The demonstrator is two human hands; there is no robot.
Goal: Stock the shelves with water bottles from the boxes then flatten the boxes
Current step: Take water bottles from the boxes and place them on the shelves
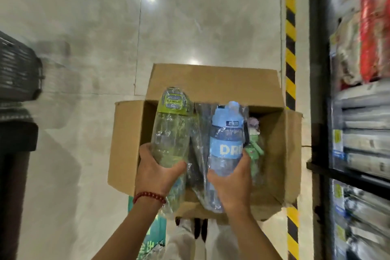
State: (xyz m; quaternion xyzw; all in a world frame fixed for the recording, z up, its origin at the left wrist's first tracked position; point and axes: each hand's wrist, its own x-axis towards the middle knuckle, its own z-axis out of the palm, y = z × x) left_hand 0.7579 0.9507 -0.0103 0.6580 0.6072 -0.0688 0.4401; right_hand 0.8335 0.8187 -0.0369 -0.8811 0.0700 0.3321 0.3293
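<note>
Now 2 wrapped bottles rise over the open cardboard box (213,88): left hand (156,172) grips the green-lidded bottle (172,131) at 12 o'clock, right hand (231,179) grips the blue bottle (226,143) likewise.

A black-and-yellow striped line (290,34) runs along the pale tiled floor (88,17). A dark basket (18,69) sits at the left edge.

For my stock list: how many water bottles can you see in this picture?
3. A green bottle in the left hand, a blue bottle in the right hand, and a green-and-purple one in the box. Plastic wrap may hide more.
</note>
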